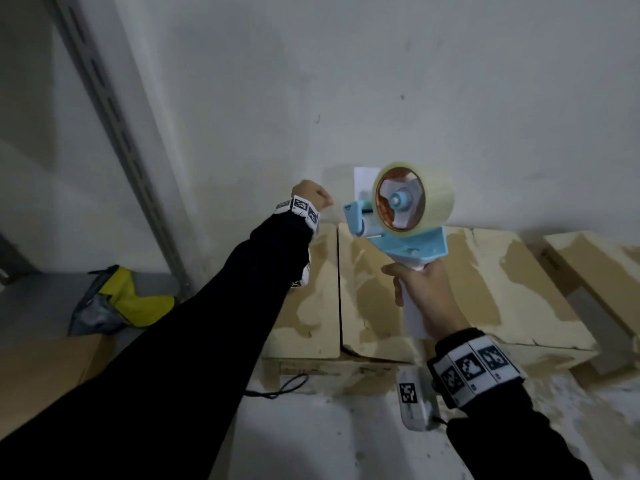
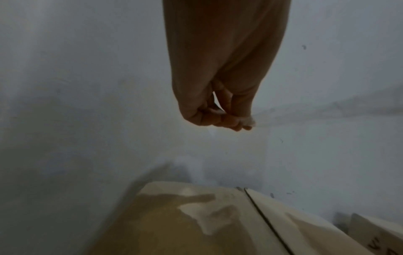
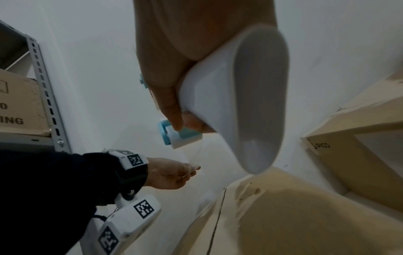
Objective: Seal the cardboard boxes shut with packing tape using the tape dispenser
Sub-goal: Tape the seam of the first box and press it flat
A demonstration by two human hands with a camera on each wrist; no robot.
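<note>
Head view: we are holding tape over the tan cardboard box (image 1: 374, 299).
Our right hand (image 1: 427, 299) is gripping the blue-and-white tape dispenser (image 1: 401, 220); our left hand (image 1: 311, 195) is pinching the clear tape end (image 2: 250, 120), which risks folding onto itself if we are letting it slacken.

Dim room: scuffed white wall (image 1: 381, 81), grey slotted shelving upright (image 1: 114, 126) at left.

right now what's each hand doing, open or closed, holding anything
Left hand: fingers pinched on the pulled-out end of the clear tape.
Right hand: gripping the white handle of the tape dispenser.
</note>
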